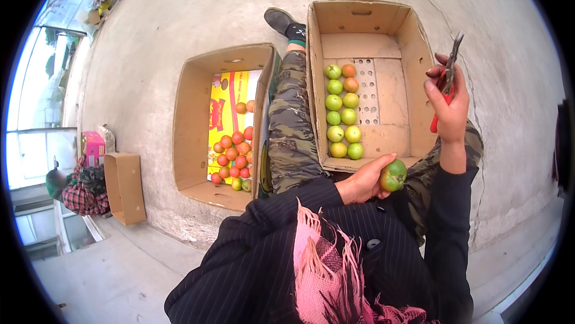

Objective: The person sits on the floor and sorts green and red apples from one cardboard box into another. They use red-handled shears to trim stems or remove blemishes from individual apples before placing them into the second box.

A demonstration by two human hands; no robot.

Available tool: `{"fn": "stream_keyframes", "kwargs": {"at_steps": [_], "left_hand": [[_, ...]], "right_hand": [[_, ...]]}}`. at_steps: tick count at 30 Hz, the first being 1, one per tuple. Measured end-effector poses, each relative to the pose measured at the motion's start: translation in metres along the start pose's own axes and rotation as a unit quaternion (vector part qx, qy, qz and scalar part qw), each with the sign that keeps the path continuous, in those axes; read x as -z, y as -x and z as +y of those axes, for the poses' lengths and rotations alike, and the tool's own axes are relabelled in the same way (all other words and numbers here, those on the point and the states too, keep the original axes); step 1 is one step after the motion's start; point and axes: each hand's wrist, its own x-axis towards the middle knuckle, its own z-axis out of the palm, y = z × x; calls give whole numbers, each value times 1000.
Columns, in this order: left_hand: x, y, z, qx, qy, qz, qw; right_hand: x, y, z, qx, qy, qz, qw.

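A green tomato (394, 175) rests in the grip of my left hand (363, 182), close to the near edge of a cardboard box (390, 77). Inside that box, green tomatoes (333, 102) and a few orange ones (350, 84) stand in two columns along the left wall. Red-handled pruning shears (447, 77) are in my right hand (451, 104), raised beside the box's right wall with the blades pointing away from me. To the left, a second cardboard box (193, 126) contains loose red and orange tomatoes (231, 153) on a printed yellow base, with two greenish ones near its front.
My outstretched leg (291, 117) lies between the two boxes on the concrete floor (148, 77). At far left another person (85, 189) sits near a smaller cardboard box (126, 188) and a pink carton (94, 148). Glazed panels (31, 153) and plants line that side.
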Motion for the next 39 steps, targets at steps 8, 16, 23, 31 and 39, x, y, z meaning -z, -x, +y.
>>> {"fn": "stream_keyframes", "kwargs": {"at_steps": [8, 16, 23, 31, 39], "left_hand": [[6, -5, -1, -12, -27, -68, 997], [8, -10, 83, -142, -236, -14, 961], [86, -108, 222, -219, -500, 316, 776], [180, -184, 262, -52, -751, 461, 470], [222, -208, 256, -10, -814, 442, 377]], "right_hand": [[10, -7, 1, -102, -101, 50, 988], [22, -5, -3, -104, -142, 93, 980], [57, -5, 8, -113, -317, 141, 931], [54, 1, 0, -102, -231, 147, 956], [46, -5, -10, -144, -174, 177, 958]]}}
